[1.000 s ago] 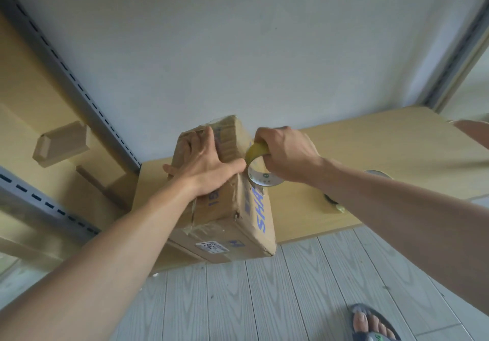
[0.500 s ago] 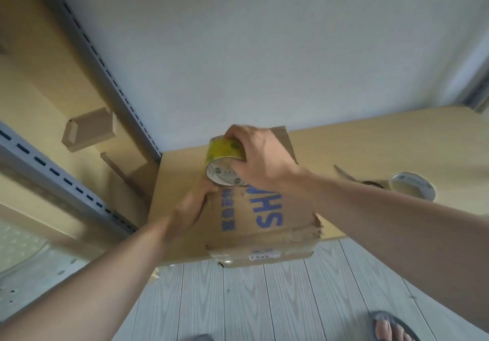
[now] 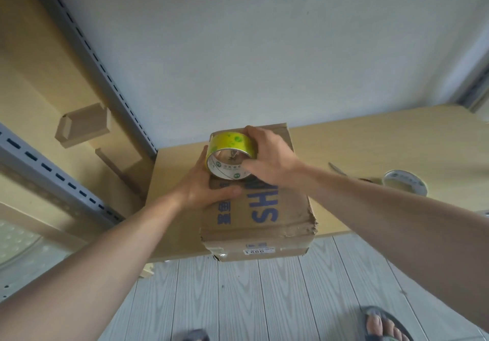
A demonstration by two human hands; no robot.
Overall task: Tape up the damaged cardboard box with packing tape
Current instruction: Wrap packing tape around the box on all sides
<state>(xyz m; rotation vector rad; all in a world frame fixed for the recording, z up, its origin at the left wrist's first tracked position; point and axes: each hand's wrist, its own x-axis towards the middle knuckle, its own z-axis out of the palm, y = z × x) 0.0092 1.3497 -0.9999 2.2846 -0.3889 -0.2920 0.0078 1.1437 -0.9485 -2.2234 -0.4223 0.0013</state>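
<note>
A brown cardboard box point(image 3: 264, 216) with blue lettering lies on the wooden table point(image 3: 370, 145), its near end overhanging the edge, its near corners torn and crumpled. My right hand point(image 3: 270, 158) grips a yellow-green roll of packing tape point(image 3: 229, 155) from the right, holding it over the box's top face. My left hand point(image 3: 209, 187) lies against the box's left upper edge just under the roll, thumb stretched across the top face. Whether a tape strip runs from roll to box I cannot make out.
A second tape roll point(image 3: 404, 184) lies on the table to the right, with a thin metal tool point(image 3: 337, 168) beside it. A grey slotted rack post point(image 3: 87, 49) and wooden shelf parts point(image 3: 84, 124) stand at the left. My sandalled feet point(image 3: 383, 324) are on the plank floor.
The box has been turned so its lettered face is on top. My right hand has carried the roll from the box's side over to above this face; my left hand now rests under the roll.
</note>
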